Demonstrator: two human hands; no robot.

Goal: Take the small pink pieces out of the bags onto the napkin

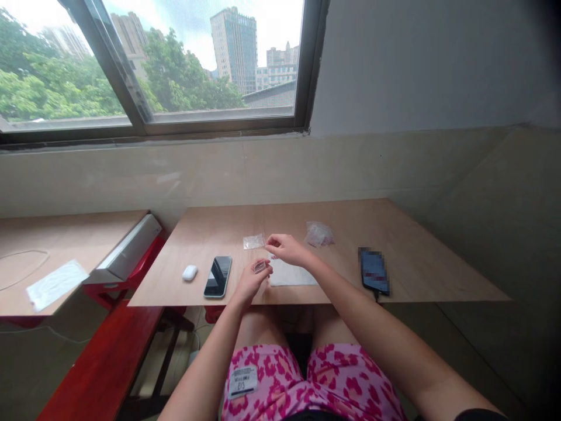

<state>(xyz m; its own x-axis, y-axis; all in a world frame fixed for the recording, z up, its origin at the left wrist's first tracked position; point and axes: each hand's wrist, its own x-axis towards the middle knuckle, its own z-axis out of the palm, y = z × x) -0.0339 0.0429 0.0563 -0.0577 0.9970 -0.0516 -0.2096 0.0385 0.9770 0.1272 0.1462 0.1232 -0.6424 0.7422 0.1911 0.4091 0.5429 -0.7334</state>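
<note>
My left hand point(254, 279) is closed around a small clear piece point(260, 266), perhaps a little plastic bag or case, just above the table. Farther forward, my right hand point(284, 248) has its thumb and fingers pinched together; whatever may be between them is too small to make out. A flat clear plastic bag point(253, 241) lies just left of the right fingertips. Under the right wrist rests a white sheet point(291, 276), with a few tiny reddish bits near its upper left corner. Behind it sits a crumpled clear bag point(319, 234) with small contents.
A phone point(218, 276) and a white earbud case point(190, 273) lie left on the wooden table point(350, 222). Another phone point(374, 271) with a cable lies right. A red bench point(105, 356) and a second table point(87, 234) stand at left. Wall and window are behind.
</note>
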